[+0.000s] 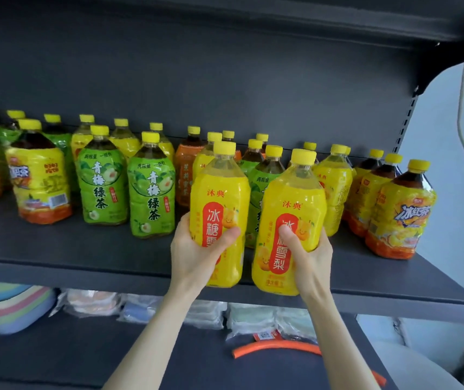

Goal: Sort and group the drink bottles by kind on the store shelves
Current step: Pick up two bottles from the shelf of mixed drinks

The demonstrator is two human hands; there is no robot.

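**Both hands on pear-drink bottles at the shelf's near edge**

Bare forearms rise from the bottom of the view, angled slightly inward, and each ends at a yellow bottle. The left hand (197, 249) wraps the lower half of the left pear-drink bottle (219, 198) from its left side, thumb (229, 236) laid across the red label. The right hand (309, 254) mirrors it on the right pear-drink bottle (292, 198), fingers curled round the far side and thumb (288, 235) pressed on the front. Both bottles stand upright, just beside each other at the near edge of the dark shelf (84, 249) (whether their bases rest on it or hang just off it, I cannot tell).

Behind them the shelf carries mixed rows, all yellow-capped. Two green tea bottles (101, 187) stand to the left, with an iced black tea bottle (39, 187) further left. An orange-labelled bottle (185, 175) stands just behind the left hand's bottle. More iced black tea bottles (402, 215) crowd the right end.

On the lower shelf lie clear packets (253, 319), an orange tube (275, 347) and, at the far left, stacked pastel bowls (8, 305).
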